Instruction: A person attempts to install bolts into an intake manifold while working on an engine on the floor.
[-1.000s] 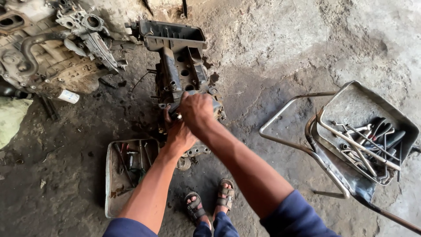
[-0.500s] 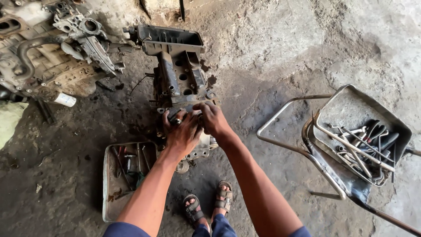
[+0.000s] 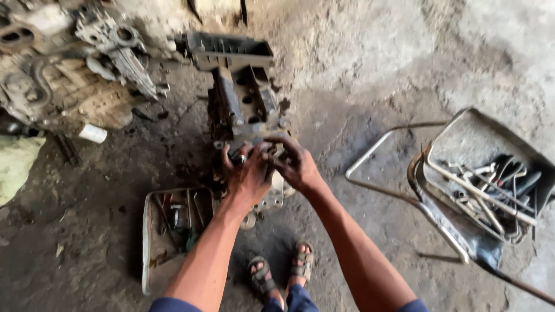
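Both hands grip the near end of the greasy engine block on the ground: left hand curled closed, right hand with fingers spread over it. Tool tray lies just left of the left forearm.

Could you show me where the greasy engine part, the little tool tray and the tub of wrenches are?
engine part [image 3: 240, 101]: head view, its upper body.
tool tray [image 3: 151, 254]: head view, its left rim.
tub of wrenches [image 3: 462, 136]: head view, bare inner wall.
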